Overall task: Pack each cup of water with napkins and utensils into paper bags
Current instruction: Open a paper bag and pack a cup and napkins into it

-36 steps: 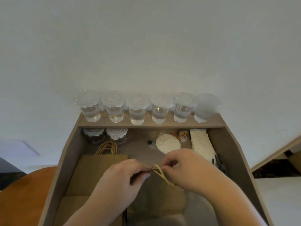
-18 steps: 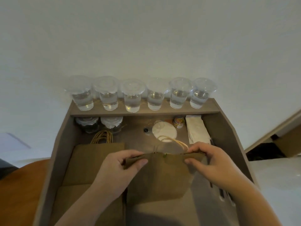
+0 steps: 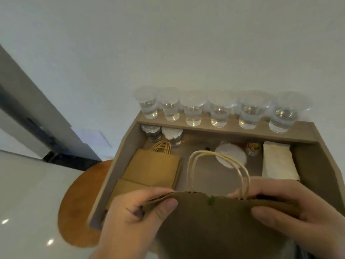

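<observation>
The left hand (image 3: 134, 217) pinches the top left corner of the paper bag (image 3: 214, 225) between its thumb and curled fingers. The right hand (image 3: 302, 212) pinches the top right corner in the same way, with its thumb on the near face. The bag is held between the two hands at the front edge of the wooden box (image 3: 112, 176). Its two twine handles (image 3: 218, 159) stand up above the rim. A small green mark (image 3: 211, 201) lies on the near face just below the rim; no writing is legible there.

Contents of the box:
- One stack of flat bags (image 3: 151, 169) along the left side; the number in the stack cannot be told.
- One stack of napkins (image 3: 278, 161) at the rear right corner.
- One white disc (image 3: 231, 156) near the middle.
- One small pot (image 3: 253, 147) between the disc and the napkins; its coloured label is too blurred to read.
- Two covered jars (image 3: 152, 133) at the rear left corner, under the shelf (image 3: 233, 128).
- Six lidded cups of water (image 3: 219, 114) in a row on the shelf along the rear edge, well apart from both hands.

The box stands on a round wooden table (image 3: 74, 202).
</observation>
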